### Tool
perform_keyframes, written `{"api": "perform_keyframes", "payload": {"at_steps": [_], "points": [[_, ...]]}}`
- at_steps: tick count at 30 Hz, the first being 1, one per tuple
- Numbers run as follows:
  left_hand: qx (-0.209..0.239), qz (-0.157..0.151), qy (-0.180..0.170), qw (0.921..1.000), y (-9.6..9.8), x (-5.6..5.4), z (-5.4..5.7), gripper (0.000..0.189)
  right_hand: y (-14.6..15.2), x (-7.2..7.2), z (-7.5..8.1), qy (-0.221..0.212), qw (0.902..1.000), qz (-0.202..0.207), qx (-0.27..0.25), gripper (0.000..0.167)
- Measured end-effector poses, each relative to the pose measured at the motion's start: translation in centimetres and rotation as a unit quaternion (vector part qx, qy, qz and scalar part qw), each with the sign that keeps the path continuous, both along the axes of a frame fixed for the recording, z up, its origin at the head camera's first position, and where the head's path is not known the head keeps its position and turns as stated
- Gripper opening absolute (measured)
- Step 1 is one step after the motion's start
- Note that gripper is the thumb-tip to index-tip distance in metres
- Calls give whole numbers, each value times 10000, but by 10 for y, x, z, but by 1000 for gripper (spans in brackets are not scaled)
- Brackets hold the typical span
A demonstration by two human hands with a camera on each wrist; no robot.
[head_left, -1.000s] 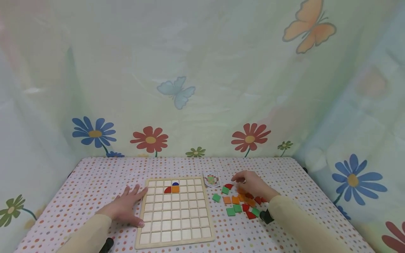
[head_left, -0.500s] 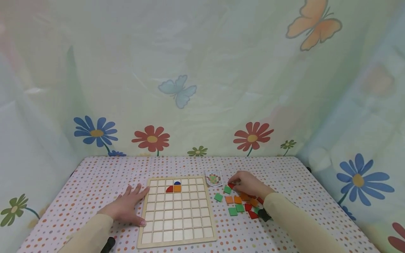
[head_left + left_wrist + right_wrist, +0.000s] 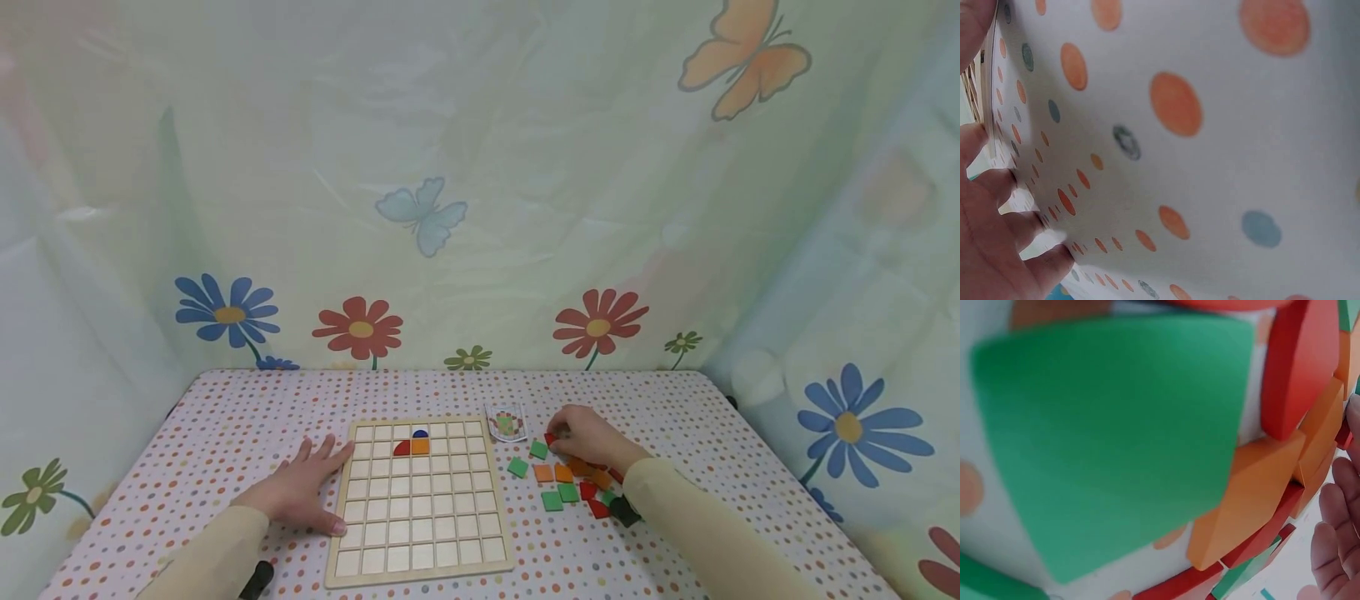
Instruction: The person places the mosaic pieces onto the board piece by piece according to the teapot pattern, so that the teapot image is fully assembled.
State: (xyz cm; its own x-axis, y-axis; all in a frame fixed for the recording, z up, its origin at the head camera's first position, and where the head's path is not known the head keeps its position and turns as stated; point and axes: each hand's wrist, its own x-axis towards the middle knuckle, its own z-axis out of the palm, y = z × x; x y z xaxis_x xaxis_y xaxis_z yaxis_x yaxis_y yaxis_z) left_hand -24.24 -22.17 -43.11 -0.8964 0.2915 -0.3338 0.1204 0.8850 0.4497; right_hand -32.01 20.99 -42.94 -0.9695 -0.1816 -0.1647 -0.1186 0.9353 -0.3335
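A square wooden grid board [image 3: 422,577] lies on the dotted table. In its upper rows sit a red quarter-round tile [image 3: 402,449], an orange square tile [image 3: 420,447] and a blue half-round tile [image 3: 421,434]. My left hand [image 3: 300,490] rests along the board's left edge with its fingers spread. Over at the loose tiles, my right hand [image 3: 588,436] pinches a small red tile [image 3: 550,438] between thumb and fingers, which hide most of its shape. Just left of that hand lies a green square tile [image 3: 538,450]. The right wrist view shows the curled fingers [image 3: 1329,550] at its edge.
A small printed pattern card [image 3: 506,423] lies between the board and the tiles. Several green, orange and red tiles are spread to the right, including an orange square [image 3: 543,473] and a green square [image 3: 552,501]. A flowered cloth wall [image 3: 480,250] stands behind the table.
My right hand has come down with its fingertips onto a red tile at the far side of the pile, then moved slightly right with it. The left hand has stayed put.
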Motion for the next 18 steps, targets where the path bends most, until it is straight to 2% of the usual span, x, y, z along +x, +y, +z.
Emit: {"api": "perform_keyframes", "payload": {"at_steps": [4, 7, 11, 18], "points": [[8, 30, 26, 10000, 0, 0, 0, 116, -1, 3, 5, 2, 9996, -263, -84, 20], [8, 25, 37, 10000, 0, 2, 1, 115, -3, 7, 12, 136, 9992, -316, -207, 21], [10, -19, 69, 10000, -1, 2, 2, 114, -15, 8, 23, 316, 9992, 29, -234, 21], [64, -17, 61, 10000, -1, 1, 2, 115, -58, 11, 34, 276, 9964, 679, -435, 15]]}}
